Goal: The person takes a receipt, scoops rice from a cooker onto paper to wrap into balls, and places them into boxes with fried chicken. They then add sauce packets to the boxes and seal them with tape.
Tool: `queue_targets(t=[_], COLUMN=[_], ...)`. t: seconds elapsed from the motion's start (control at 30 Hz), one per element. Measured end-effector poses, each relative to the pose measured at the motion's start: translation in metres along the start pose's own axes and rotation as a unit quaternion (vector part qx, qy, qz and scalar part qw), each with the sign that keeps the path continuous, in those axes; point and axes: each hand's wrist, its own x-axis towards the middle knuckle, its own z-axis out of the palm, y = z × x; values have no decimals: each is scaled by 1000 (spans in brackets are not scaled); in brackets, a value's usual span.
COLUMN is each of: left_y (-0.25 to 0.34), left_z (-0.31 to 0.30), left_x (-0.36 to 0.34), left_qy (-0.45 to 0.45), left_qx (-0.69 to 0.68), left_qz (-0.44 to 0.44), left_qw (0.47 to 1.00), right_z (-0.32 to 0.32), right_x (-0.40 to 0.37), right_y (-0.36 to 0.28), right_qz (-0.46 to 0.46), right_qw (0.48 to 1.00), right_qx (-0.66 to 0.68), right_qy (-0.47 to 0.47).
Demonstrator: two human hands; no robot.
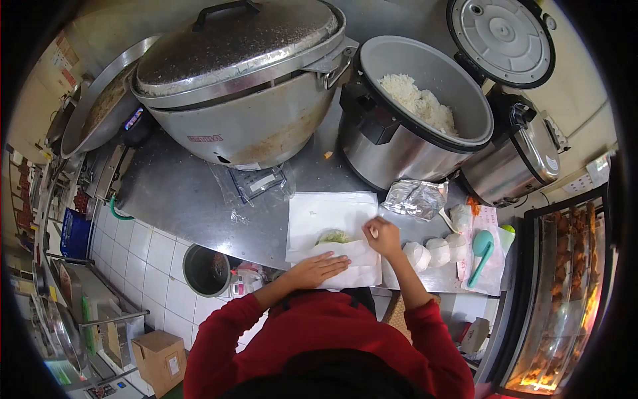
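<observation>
White wrapping paper (332,207) lies on the steel counter in front of me. Near its middle shows some shredded green food (334,236), its lower part hidden under a fold of paper. My left hand (318,269) rests flat on that fold, fingers stretched out towards the right. At the paper's right edge, my right hand (383,237) is closed, with a bit of white at its fingers that I cannot make out. Right of that hand sit several round white bundles (417,256), and a foil packet (417,198) lies above them.
An open cooker (413,143) with white rice (417,101) stands behind the paper. A big lidded pot (246,126) is to its left. A teal rice paddle (480,261) lies on a plastic sheet at right, near a heated display case (558,292). A bin (206,269) stands below left.
</observation>
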Motion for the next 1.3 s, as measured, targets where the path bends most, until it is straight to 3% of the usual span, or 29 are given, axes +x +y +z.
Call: queue_targets(t=[0.1,0.2,0.3,0.4,0.5,0.6,0.9,1.0,1.1,1.2,1.3], left_y=[-11,-10,-11,-14,-16,-16,-21,-18,-17,-9,-11], left_z=[-6,-11,-10,-7,-9,-12,-15,-22,-12,-32,-10], left_x=[5,10,16,19,21,21,26,24,20,25,11], left_qy=[0,6,28,37,38,40,79,28,-100,-105,75], left_qx=[12,16,19,43,43,22,-5,-52,-66,-81,14], left_qz=[21,5,1,0,5,4,17,-15,-72,-88,46], left_qw=[1000,1000,999,998,998,999,997,998,990,987,996], right_z=[13,47,48,46,45,52,-14,-15,-3,1,3], right_x=[42,63,76,80,74,66,28,-6,-33,-42,-47], right_y=[8,19,10,4,2,9,-36,-38,-43,-45,-49], right_qz=[-105,-141,-75,-43,-59,-29,-171,-208,-198,-164,-150], right_qw=[994,977,977,976,992,993,977,968,975,983,986], right_qx=[-24,-144,-114,-139,-89,-68,7,-52,-88,-76,-65], right_qy=[-25,-70,-163,-163,-74,-88,-126,-128,-53,-29,4])
